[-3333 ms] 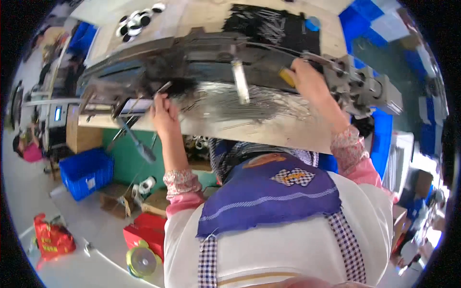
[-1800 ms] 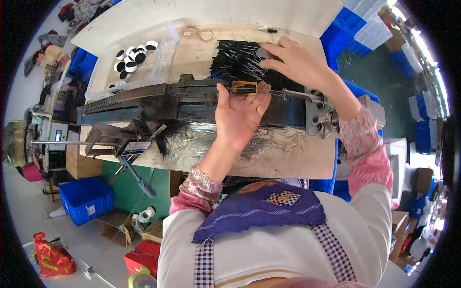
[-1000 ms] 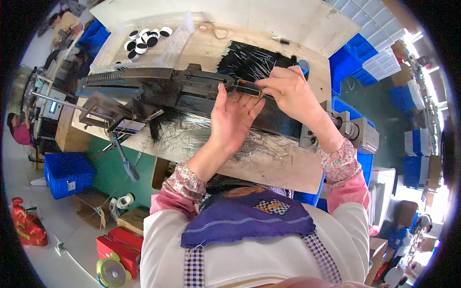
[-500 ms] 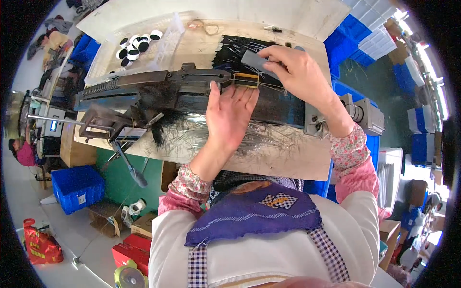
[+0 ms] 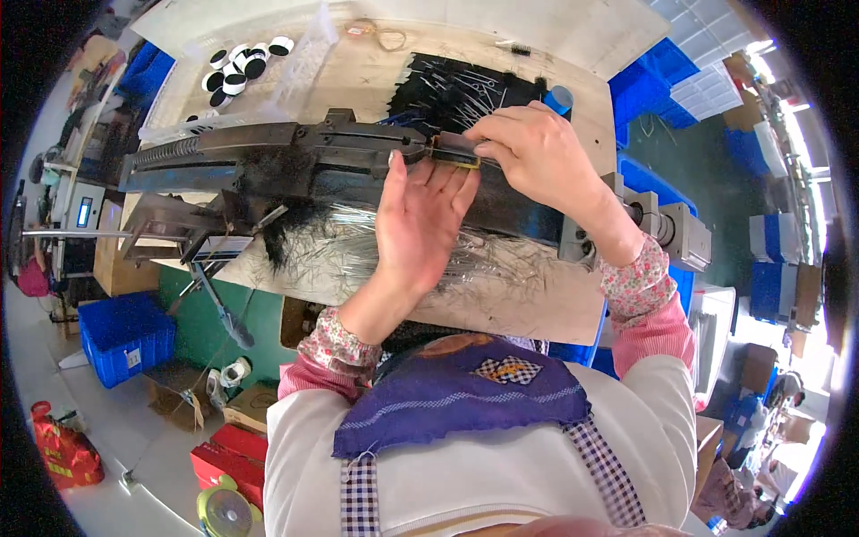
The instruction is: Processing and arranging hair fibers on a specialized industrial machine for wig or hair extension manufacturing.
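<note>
while the left hand [image 5: 417, 220], thumb apart, touches a yellow-edged block [image 5: 455, 161], the right hand [image 5: 540, 154] pinches a plate's [image 5: 459, 141] edge.

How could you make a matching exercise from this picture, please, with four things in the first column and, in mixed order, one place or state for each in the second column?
Column one
1. left hand
2. right hand
3. yellow-edged piece
4. black-and-white cylinders

Column two
A. inside a clear tray
B. back turned upward
C. right next to both hands
D. palm turned upward

Right pairs: 1-D, 2-B, 3-C, 4-A
</note>
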A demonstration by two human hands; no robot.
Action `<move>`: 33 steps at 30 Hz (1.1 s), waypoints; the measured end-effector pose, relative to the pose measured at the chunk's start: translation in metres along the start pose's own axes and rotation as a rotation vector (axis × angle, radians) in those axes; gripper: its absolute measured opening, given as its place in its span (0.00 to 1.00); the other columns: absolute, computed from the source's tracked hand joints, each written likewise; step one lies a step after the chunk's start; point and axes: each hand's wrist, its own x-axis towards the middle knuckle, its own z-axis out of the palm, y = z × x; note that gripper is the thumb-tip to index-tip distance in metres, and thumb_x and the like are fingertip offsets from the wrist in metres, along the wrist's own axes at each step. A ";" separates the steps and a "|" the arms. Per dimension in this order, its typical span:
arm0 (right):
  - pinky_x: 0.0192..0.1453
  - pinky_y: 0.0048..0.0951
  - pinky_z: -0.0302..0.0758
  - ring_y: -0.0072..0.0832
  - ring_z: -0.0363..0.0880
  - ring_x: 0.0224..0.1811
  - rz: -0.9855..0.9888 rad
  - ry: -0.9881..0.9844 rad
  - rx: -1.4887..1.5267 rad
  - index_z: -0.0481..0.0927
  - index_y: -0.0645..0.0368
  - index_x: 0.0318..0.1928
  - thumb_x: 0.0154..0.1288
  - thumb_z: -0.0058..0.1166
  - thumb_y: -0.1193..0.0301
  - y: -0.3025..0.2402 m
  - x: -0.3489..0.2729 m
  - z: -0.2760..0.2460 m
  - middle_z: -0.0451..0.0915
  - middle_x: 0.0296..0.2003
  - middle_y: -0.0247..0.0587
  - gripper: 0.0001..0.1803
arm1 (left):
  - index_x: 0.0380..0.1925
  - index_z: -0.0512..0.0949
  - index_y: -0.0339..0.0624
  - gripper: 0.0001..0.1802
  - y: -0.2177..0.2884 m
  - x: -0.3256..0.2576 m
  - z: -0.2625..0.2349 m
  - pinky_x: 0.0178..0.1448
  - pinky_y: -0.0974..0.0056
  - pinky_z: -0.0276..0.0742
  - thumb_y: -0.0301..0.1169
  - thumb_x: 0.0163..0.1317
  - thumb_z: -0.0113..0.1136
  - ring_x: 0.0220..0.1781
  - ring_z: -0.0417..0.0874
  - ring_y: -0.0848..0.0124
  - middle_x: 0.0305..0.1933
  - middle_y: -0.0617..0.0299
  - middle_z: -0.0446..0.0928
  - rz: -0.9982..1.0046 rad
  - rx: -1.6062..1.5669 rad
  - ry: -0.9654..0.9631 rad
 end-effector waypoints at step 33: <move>0.33 0.43 0.76 0.49 0.80 0.33 0.156 -0.156 -0.172 0.71 0.66 0.40 0.57 0.49 0.75 -0.039 -0.030 0.002 0.79 0.28 0.53 0.11 | 0.43 0.69 0.35 0.20 0.003 0.006 -0.001 0.69 0.55 0.63 0.44 0.71 0.43 0.56 0.72 0.61 0.47 0.54 0.72 -0.067 0.155 0.141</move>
